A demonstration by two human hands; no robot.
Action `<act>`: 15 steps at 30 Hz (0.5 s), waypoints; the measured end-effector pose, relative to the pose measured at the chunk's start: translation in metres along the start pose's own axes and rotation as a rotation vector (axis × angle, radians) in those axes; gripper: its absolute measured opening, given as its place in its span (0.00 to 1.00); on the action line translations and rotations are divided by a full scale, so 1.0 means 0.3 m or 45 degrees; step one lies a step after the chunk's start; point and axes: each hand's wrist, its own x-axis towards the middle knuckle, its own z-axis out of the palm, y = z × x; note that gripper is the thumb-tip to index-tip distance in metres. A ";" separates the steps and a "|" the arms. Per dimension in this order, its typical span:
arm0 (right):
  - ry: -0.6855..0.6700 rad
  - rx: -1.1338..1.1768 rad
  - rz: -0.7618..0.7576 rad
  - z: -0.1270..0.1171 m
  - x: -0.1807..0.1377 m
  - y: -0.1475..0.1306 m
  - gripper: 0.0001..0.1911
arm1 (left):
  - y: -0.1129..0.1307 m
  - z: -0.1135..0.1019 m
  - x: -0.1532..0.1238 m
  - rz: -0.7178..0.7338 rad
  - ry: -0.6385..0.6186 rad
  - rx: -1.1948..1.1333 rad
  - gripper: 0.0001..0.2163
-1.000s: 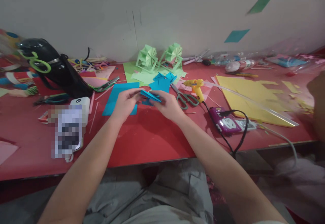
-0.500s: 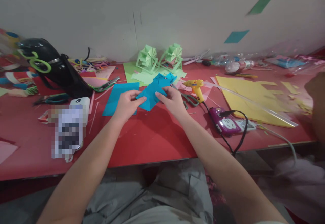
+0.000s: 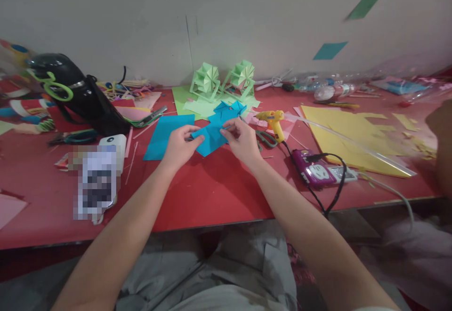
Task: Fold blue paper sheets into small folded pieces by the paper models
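Observation:
Between both hands is a piece of blue paper (image 3: 209, 142), partly folded and held just above the red table. My left hand (image 3: 183, 145) pinches its left corner between thumb and fingers. On the right side, my right hand (image 3: 242, 140) is closed on the paper's other edge. Right behind it lies a folded blue paper piece (image 3: 229, 109). Flat beside my left hand is a sheet of blue paper (image 3: 164, 132). Two pale green folded-paper wheels on stands (image 3: 205, 79) rise behind, on green paper (image 3: 181, 104).
Close to my right hand are scissors (image 3: 266, 139) and a yellow glue gun (image 3: 273, 122), its cord running to a purple power strip (image 3: 314, 167). Yellow sheets (image 3: 346, 137) lie farther right. A black bottle (image 3: 81, 92) and a phone (image 3: 97, 184) are at left.
My right thumb and fingers have shifted slightly along the paper's upper right edge. The paper has changed shape a little, with a notch now showing at its top.

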 end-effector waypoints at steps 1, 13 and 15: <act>-0.001 -0.007 -0.019 0.002 -0.001 -0.001 0.04 | -0.002 0.000 0.000 -0.003 0.002 0.008 0.10; 0.077 -0.153 -0.169 0.001 0.003 0.012 0.08 | -0.008 0.004 0.005 0.003 0.038 -0.016 0.10; 0.033 -0.186 -0.149 0.002 0.003 0.016 0.08 | -0.005 0.005 0.003 -0.004 0.042 -0.032 0.09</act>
